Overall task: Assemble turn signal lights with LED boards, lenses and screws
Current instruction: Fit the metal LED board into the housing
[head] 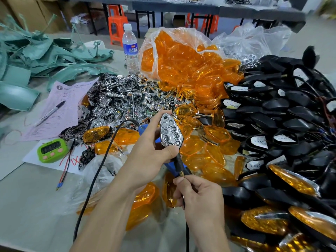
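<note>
The turn signal light, a black shell with a shiny silver honeycomb plate on its face, is up in the air over the middle of the grey table, held upright. My left hand grips it around the lower part, thumb in front and fingers behind. Its black rubber stem hangs down from the shell. My right hand is curled tight around the bottom end of that stem, and a thin black wire runs down out of it. A blue plastic thing peeks out behind the hands; I cannot tell what it is. Loose flat orange see-through lenses lie all around under the hands. Behind them is a big clear bag stuffed with more orange lenses. To the left is a heap of shiny silver plates. To the right is a big pile of black shells with wires, and near me lie finished lights with orange lenses on. A small green timer, a pink paper sheet with a pen on it and a clear water bottle sit farther left.
</note>
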Motion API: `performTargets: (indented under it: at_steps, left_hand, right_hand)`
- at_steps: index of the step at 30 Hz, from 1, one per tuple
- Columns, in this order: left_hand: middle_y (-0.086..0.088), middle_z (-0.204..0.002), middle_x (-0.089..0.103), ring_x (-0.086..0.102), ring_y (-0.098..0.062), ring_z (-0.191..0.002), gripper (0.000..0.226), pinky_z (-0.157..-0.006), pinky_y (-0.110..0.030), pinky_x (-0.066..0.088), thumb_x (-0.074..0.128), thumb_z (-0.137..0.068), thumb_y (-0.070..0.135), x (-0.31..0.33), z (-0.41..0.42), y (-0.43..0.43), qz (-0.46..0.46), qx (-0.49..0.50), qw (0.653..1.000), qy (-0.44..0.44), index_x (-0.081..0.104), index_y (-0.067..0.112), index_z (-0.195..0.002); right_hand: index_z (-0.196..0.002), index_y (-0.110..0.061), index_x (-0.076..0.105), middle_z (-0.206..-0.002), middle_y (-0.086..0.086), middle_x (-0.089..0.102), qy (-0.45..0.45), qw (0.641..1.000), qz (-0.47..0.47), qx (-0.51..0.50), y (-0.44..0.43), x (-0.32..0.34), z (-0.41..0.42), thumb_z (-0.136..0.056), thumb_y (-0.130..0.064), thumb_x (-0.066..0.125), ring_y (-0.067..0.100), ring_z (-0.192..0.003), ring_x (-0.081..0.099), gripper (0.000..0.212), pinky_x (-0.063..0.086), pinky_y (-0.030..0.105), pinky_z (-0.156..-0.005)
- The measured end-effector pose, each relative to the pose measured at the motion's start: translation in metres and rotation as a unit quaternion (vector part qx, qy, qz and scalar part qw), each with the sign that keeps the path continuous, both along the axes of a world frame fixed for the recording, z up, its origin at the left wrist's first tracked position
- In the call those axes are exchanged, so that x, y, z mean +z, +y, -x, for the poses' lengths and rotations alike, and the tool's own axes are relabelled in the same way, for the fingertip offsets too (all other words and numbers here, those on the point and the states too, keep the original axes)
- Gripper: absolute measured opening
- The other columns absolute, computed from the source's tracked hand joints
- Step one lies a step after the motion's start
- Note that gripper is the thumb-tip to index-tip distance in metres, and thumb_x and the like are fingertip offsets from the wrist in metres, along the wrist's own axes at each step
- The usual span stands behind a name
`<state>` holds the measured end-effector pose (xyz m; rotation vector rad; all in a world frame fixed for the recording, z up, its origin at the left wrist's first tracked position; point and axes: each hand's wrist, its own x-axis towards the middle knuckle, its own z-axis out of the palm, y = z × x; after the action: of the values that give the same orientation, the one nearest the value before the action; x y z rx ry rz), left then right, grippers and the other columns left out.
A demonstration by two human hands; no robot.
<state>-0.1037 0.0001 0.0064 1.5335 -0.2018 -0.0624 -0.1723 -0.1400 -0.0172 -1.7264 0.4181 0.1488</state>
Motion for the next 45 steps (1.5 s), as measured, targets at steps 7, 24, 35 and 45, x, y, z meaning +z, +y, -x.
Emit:
performTargets:
  at_steps: [7,24,35,45]
  left_hand:
    - [-0.018,-0.116,0.064,0.068,-0.043,-0.109,0.081,-0.085,-0.049,0.064,0.072,-0.089,0.004,0.002,-0.002,0.007,0.006,-0.005,1.000,0.004,0.046,0.058,-0.144]
    - [0.006,-0.112,0.068,0.065,-0.015,-0.090,0.092,-0.075,-0.026,0.055,0.058,-0.082,-0.015,0.004,-0.001,0.007,-0.045,-0.070,0.997,-0.005,0.045,0.047,-0.149]
    - [0.048,-0.119,0.050,0.058,0.011,-0.104,0.096,-0.080,-0.005,0.047,0.092,-0.072,0.017,0.018,0.013,-0.005,-0.332,0.148,0.924,-0.115,0.045,0.061,-0.143]
    - [0.032,-0.126,0.050,0.054,-0.001,-0.106,0.076,-0.085,-0.021,0.052,0.088,-0.075,0.022,0.023,0.025,-0.025,-0.423,0.212,0.861,-0.187,0.047,0.048,-0.133]
  right_hand:
    - [-0.097,-0.028,0.075,-0.066,-0.003,0.075,-0.030,0.999,-0.029,-0.006,-0.004,-0.001,0.001,-0.090,-0.014,0.079,0.010,-0.056,0.069,0.016,0.053,0.019,-0.055]
    - [-0.102,-0.026,0.077,-0.087,0.018,0.073,-0.077,0.971,-0.192,0.122,-0.008,0.005,-0.018,-0.095,-0.016,0.069,0.029,-0.066,0.072,0.014,0.059,0.036,-0.055]
    - [-0.112,-0.051,0.066,-0.078,0.003,0.073,-0.135,0.980,-0.079,0.120,-0.006,0.005,-0.031,-0.105,-0.012,0.055,0.025,-0.051,0.064,0.042,0.053,0.035,-0.046]
    - [-0.111,-0.044,0.068,-0.071,-0.001,0.073,-0.138,0.987,-0.014,0.086,-0.003,0.000,-0.030,-0.104,-0.018,0.059,0.015,-0.049,0.064,0.028,0.050,0.026,-0.046]
